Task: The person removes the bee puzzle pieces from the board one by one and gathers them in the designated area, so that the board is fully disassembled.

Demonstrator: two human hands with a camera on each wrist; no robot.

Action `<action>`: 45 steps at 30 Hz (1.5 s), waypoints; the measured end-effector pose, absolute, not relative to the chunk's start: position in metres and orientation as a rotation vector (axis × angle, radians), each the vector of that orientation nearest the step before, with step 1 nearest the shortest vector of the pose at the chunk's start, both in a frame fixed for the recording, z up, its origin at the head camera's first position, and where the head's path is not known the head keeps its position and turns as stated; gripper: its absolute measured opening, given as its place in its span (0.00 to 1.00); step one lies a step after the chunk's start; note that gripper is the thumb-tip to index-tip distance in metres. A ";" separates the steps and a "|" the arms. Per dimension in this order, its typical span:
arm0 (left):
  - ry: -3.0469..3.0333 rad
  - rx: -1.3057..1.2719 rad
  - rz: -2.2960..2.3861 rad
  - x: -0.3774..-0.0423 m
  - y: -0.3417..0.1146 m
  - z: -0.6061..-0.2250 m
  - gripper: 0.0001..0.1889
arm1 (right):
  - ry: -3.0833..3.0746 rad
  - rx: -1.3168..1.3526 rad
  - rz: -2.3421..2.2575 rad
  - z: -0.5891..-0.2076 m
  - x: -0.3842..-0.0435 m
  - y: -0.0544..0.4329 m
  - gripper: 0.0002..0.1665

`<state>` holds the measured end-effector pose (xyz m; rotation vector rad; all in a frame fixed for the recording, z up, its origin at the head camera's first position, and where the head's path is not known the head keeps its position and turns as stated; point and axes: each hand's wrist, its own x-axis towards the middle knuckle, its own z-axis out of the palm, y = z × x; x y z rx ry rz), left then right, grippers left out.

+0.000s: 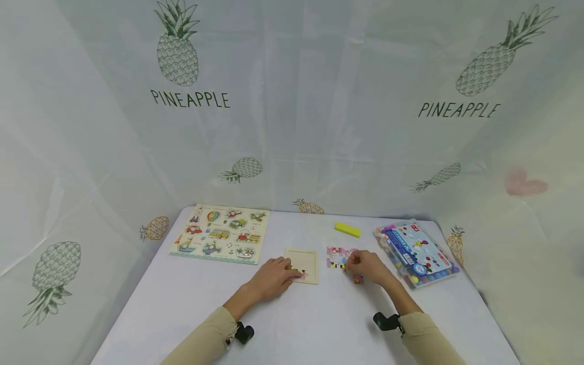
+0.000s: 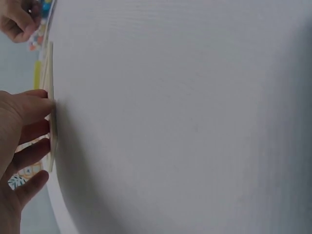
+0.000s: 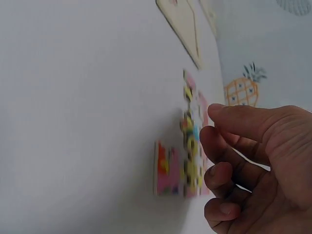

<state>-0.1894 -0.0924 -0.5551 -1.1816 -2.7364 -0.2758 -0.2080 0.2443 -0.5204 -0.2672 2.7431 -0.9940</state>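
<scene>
My left hand (image 1: 274,278) rests at the lower left of a small wooden puzzle tray (image 1: 306,257), its index finger extended over pink puzzle pieces (image 1: 304,276) along the tray's bottom edge. In the left wrist view the fingertips (image 2: 45,127) touch the tray's side, spread apart. My right hand (image 1: 368,265) hovers at a group of pink and yellow puzzle pieces (image 1: 338,254) right of the tray. Its fingers are loosely curled, with no piece visible between thumb and index finger. One loose red and pink puzzle piece (image 3: 167,173) lies nearer me, beside that group.
A vehicle peg puzzle board (image 1: 220,234) lies at the back left. A yellow block (image 1: 348,229) sits behind the pieces. At the right stands a clear plastic case (image 1: 417,253) of colourful beads. A white pineapple-print curtain (image 1: 315,126) hangs behind the table (image 1: 310,329).
</scene>
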 end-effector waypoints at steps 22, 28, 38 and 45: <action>-2.694 -1.147 -0.406 -0.194 -0.094 -0.557 0.06 | 2.768 -0.631 -0.996 -0.545 -0.203 0.142 0.17; -2.639 -1.170 -0.378 -0.197 -0.096 -0.560 0.06 | 2.786 -0.651 -0.985 -0.549 -0.201 0.136 0.13; -2.680 -1.152 -0.425 -0.196 -0.094 -0.560 0.06 | 2.766 -0.591 -1.065 -0.551 -0.199 0.132 0.06; -2.705 -1.123 -0.468 -0.195 -0.094 -0.558 0.06 | 2.714 -0.528 -1.218 -0.547 -0.199 0.137 0.03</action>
